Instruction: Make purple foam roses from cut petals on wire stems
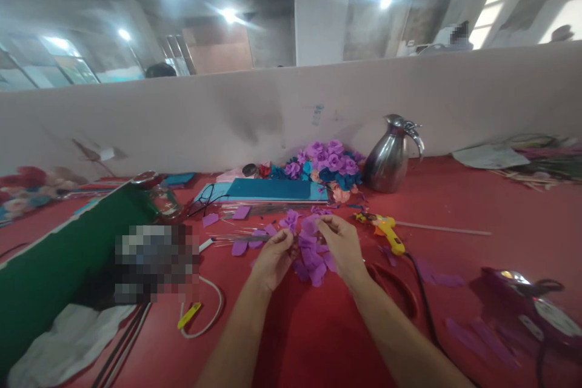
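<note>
My left hand [275, 256] is closed in a pinch at the base of a small purple paper flower [290, 219], whose head shows just above the fingertips. Between the thumb and fingers of my right hand [342, 245] is a purple paper petal [310, 225], held close to the flower. Loose purple petals [313, 260] lie in a pile on the red table below and between both hands. Thin wire stems [243, 236] and more petals lie left of my left hand. The yellow glue gun [389, 235] rests to the right of my right hand.
Finished paper flowers [331, 157] are heaped at the back beside a steel jug [388, 157]. Blue paper sheets [273, 188] and a glass jar [164, 201] stand left of them. Red-handled scissors [400, 291], a black cord and a dark device [536, 306] lie right; a green box wall [86, 248] is left.
</note>
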Available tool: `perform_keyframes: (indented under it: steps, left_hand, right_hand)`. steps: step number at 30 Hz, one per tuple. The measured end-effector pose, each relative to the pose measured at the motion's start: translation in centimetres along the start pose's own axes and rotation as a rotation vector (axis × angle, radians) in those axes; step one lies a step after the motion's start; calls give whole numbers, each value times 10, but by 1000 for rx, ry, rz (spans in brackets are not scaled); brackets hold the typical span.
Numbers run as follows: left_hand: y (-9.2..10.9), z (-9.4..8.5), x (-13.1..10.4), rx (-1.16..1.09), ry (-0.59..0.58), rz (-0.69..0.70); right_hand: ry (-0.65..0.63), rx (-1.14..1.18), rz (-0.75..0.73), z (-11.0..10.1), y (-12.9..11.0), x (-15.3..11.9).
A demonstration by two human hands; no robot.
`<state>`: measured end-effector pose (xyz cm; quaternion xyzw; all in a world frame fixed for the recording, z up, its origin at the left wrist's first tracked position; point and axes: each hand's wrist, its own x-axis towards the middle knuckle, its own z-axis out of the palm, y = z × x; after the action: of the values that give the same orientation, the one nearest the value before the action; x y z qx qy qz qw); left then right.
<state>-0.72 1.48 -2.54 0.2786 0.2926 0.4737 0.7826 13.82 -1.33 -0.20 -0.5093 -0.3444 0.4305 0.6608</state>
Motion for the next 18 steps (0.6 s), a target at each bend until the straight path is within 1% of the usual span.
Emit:
perform_keyframes:
  steps: [6, 11, 18]
  left_hand:
    - [-4, 0, 1, 23, -4, 21]
    - [-5, 1, 1, 59, 19, 40]
    - [-5, 3, 0, 102, -8, 40]
  right_hand:
    - [-21, -86, -57, 1, -2, -2]
    - [-54, -124, -64, 2, -3, -5]
    - [-71, -181, -104, 2, -4, -6]
